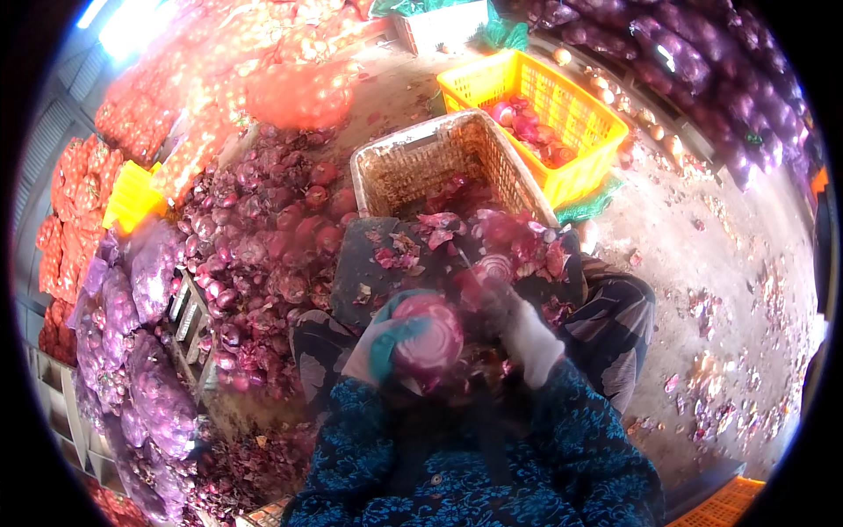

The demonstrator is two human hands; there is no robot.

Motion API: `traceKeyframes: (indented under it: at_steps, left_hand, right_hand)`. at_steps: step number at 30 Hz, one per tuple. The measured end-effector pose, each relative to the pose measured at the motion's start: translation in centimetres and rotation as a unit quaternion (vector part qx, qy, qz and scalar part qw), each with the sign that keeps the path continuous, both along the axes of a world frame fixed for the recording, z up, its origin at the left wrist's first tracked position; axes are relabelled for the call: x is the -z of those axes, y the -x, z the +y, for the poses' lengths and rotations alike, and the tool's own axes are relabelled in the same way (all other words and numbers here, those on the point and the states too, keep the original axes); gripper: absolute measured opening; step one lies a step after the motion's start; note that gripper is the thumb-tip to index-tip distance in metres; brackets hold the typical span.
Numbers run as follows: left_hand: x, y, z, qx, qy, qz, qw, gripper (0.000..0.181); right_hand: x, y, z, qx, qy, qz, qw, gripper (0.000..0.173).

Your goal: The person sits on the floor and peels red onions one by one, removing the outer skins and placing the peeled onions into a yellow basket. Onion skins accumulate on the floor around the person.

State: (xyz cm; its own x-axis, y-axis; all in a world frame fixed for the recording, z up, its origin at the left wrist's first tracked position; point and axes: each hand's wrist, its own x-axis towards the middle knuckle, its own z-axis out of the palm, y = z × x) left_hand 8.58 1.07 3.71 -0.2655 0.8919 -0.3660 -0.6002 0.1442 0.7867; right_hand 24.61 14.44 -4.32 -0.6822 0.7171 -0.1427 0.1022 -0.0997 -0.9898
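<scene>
A large cut red onion (431, 332), its pale ringed face upward, is held in my left hand (379, 346), which wears a white and teal glove. My right hand (527, 332), in a white glove, is blurred and closed at the right of the onion. A thin knife blade (465, 257) seems to stick out beyond its fingers; the handle is hidden. Just past that hand, another cut onion (495, 267) lies on the dark board (359, 277) across my lap. Onion skins and trimmings (438, 227) are scattered over the board.
Against the board's far edge stands a dirty, pale crate (395, 174) with onion scraps inside. Behind it is a yellow crate (579, 132) holding peeled onions. A heap of red onions (263, 230) spreads at left, beside purple mesh sacks (158, 395). Skins litter the concrete floor (665, 263).
</scene>
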Motion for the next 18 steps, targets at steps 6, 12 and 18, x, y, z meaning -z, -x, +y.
traceKeyframes:
  at_steps: [6, 12, 18]
  left_hand:
    - [1.2, 2.0, 2.8, -0.02, -0.038, 0.047, 0.998, 0.053]
    - [1.4, -2.9, 3.0, -0.142, -0.085, 0.038, 0.985, 0.061]
    - [2.1, -1.8, 2.3, -0.217, -0.065, -0.005, 0.974, 0.051]
  right_hand:
    - [-3.1, -0.2, -1.6, -0.082, 0.356, 0.152, 0.918, 0.03]
    - [-3.9, 0.5, -2.4, 0.048, 0.448, 0.202, 0.87, 0.027]
    - [-4.6, -0.7, -1.7, 0.0, -0.031, 0.019, 0.999, 0.056]
